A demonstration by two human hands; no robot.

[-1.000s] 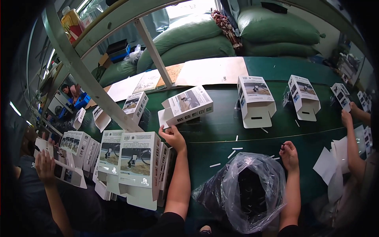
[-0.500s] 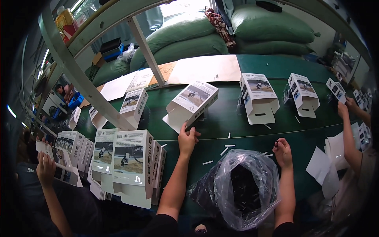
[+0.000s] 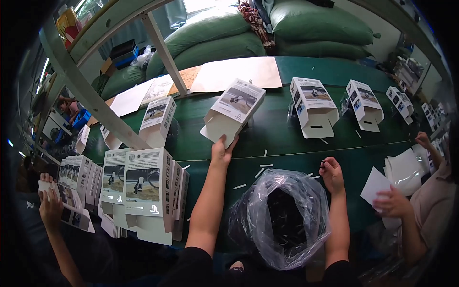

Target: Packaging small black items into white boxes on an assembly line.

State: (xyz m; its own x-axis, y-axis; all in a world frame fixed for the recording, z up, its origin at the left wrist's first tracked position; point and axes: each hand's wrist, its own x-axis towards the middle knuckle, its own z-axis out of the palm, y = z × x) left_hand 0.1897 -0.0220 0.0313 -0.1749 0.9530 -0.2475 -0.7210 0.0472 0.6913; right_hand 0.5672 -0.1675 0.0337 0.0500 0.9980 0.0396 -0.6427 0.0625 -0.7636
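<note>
My left hand [image 3: 223, 149] reaches forward and grips the near end of a white printed carton [image 3: 237, 101], at its open flap. The carton is tilted on the green table, its picture side up. My right hand [image 3: 333, 175] is held above the table in a pinch, fingertips closed on a small black piece too small to name. Just below and left of it stands an open clear plastic bag [image 3: 306, 239], full of small black pieces [image 3: 285, 215]. Thin white strips [image 3: 240, 186] lie scattered on the table beside the bag.
More open cartons [image 3: 314, 98] stand in a row to the right and left. Stacked cartons [image 3: 143, 184] fill the near left, beside a slanting shelf post [image 3: 91, 91]. Co-workers' hands [image 3: 393, 202] [image 3: 50, 208] work at either side. Green sacks [image 3: 210, 50] lie behind.
My left hand has moved from beside the carton's flap to a grip on it, and the carton has shifted slightly. The right-hand co-worker has let go of a carton and reached toward a white sheet.
</note>
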